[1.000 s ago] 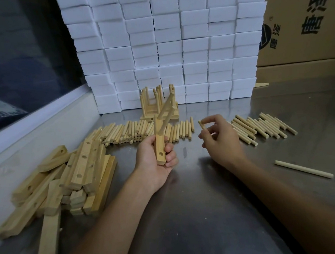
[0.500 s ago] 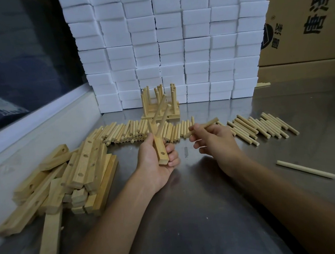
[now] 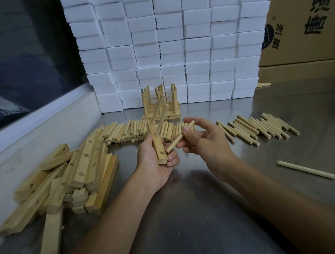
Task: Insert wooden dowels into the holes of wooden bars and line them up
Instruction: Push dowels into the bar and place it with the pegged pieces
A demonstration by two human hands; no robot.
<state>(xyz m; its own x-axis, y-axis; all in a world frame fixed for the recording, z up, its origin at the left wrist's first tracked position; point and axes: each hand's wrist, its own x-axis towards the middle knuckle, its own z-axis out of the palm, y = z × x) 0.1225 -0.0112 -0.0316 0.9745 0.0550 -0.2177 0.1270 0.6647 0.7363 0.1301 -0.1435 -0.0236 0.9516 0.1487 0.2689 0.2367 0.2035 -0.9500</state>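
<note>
My left hand (image 3: pixel 154 164) grips a wooden bar (image 3: pixel 159 149) upright, two dowels standing out of its far part and an empty hole near its close end. My right hand (image 3: pixel 203 142) pinches a single dowel (image 3: pixel 180 136), slanted with its lower tip close beside that hole. Finished bars with upright dowels (image 3: pixel 160 105) stand at the back. A heap of bare bars (image 3: pixel 65 176) lies to the left. Loose dowels lie in a row (image 3: pixel 126 132) behind my hands, and more dowels (image 3: pixel 260 128) on the right.
A long thin stick (image 3: pixel 306 169) lies alone on the steel table (image 3: pixel 210 214) at the right. White foam blocks (image 3: pixel 175 45) are stacked along the back, a cardboard box (image 3: pixel 305 23) at the back right. A white ledge (image 3: pixel 32 142) borders the left side.
My right hand picked a dowel from the right pile and carried it left, tipping its end down toward the bar's hole. My left hand kept the bar nearly still.
</note>
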